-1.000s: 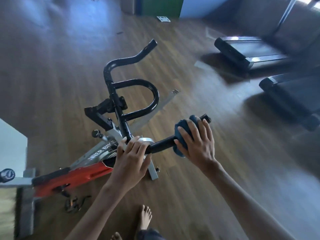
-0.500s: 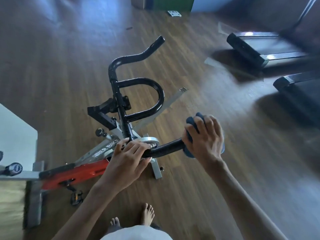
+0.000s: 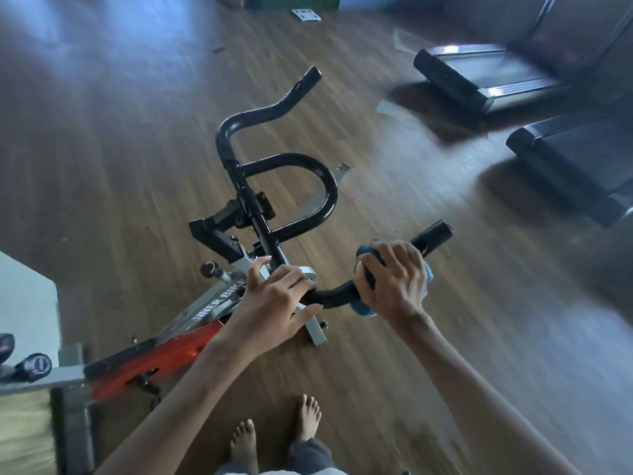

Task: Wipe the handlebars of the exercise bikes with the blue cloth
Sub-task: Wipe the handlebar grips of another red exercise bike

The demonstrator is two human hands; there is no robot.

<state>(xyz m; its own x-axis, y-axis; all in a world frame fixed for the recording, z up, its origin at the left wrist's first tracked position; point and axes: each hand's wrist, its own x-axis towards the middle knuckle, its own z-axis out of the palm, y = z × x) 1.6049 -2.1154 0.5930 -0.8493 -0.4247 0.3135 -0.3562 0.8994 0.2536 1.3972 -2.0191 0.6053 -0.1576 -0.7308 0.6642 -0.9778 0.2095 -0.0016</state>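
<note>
Firmly clamped around the near horn of the black handlebars (image 3: 330, 192), our right hand (image 3: 394, 279) curls its fingers over the top of the tube. The blue cloth (image 3: 363, 308) is bunched between palm and bar. Folds of it show beside the knuckles and below the heel of the hand. The dark end of that horn (image 3: 433, 234) sticks out bare past our fingers.

Our left hand (image 3: 274, 303) holds the same tube nearer the stem, fingers curled over it, thumb beneath and forefinger lifted a little. A short stretch of bare bar lies between the two hands, which do not touch.

Beyond them the far horn (image 3: 301, 88) angles up and away, with neither hand on it.

We stand over a red-and-grey exercise bike (image 3: 164, 358), whose frame carries white lettering that ends in "BIKE". It rests on a wooden floor (image 3: 120, 166). Our bare feet (image 3: 310, 416) are planted on the boards at the bottom edge, just beside the bike.

Two treadmills (image 3: 479, 70) lie at upper right, well apart from the bike.

At far left we see part of a white surface (image 3: 24, 303). Below it is a dark round cap (image 3: 34, 366) on a grey bar, too blurred to tell more.
</note>
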